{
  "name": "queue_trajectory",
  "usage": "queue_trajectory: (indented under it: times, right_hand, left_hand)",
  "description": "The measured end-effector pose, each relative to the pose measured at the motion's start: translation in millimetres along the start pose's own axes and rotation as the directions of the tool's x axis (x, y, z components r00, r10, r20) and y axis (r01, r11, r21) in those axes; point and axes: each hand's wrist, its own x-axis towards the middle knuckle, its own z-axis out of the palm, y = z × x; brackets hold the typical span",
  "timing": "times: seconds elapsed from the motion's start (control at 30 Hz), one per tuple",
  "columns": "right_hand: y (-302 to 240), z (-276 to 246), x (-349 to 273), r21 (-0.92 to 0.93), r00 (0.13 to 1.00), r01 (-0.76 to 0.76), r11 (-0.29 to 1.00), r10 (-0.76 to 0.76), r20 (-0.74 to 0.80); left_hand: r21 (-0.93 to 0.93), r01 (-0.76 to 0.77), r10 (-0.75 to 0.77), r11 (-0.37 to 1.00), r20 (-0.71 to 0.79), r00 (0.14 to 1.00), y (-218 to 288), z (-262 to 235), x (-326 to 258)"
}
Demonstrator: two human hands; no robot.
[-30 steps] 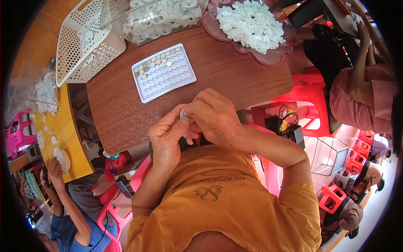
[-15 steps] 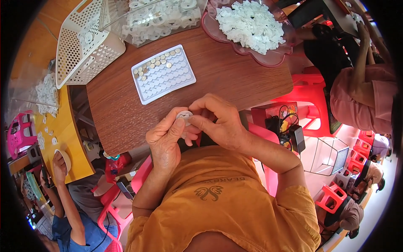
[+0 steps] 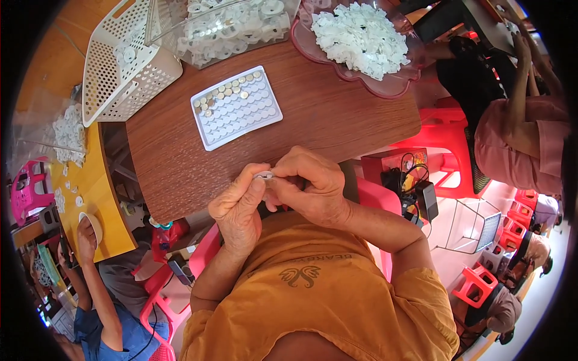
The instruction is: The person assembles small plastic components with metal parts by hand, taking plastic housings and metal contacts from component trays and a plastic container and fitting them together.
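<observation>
My left hand [image 3: 236,201] pinches a small round white plastic piece [image 3: 263,175] between thumb and fingers, just off the table's near edge. My right hand [image 3: 313,180] meets it from the other side, its thumb and fingertips closed at the piece's edge; whether it also grips a smaller part is hidden by the fingers. Beyond my hands, a white tray [image 3: 244,127] with rows of round pockets lies on the brown table [image 3: 325,114]. Several small round silvery coin-like discs [image 3: 227,92] sit in its far and left pockets.
A perforated cream basket [image 3: 129,90] and a clear bin [image 3: 232,51] of white plastic pieces stand at the far left. A pink scalloped bowl [image 3: 373,88] heaped with white pieces is at the far right. At a yellow table [image 3: 111,222] on the left, another person's hand [image 3: 86,240] holds a bowl.
Both hands have come down slightly toward me. The white piece has tilted from showing its face to nearly edge-on, and my right fingers have closed in tighter on it.
</observation>
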Motion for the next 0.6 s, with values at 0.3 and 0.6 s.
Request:
queue_trajectory:
  times: [0.3,0.6]
  right_hand:
    - [-3.9,-2.3,8.9,-0.012,0.998,0.042,0.999,-0.041,0.047]
    - [-0.9,-4.1,5.1,0.016,0.998,0.033,0.999,-0.034,0.056]
  left_hand:
    - [0.036,-0.03,0.029,0.999,0.033,0.999,10.4,-0.9,4.7]
    - [0.004,0.031,-0.031,1.0,0.046,0.998,8.8,1.0,3.1]
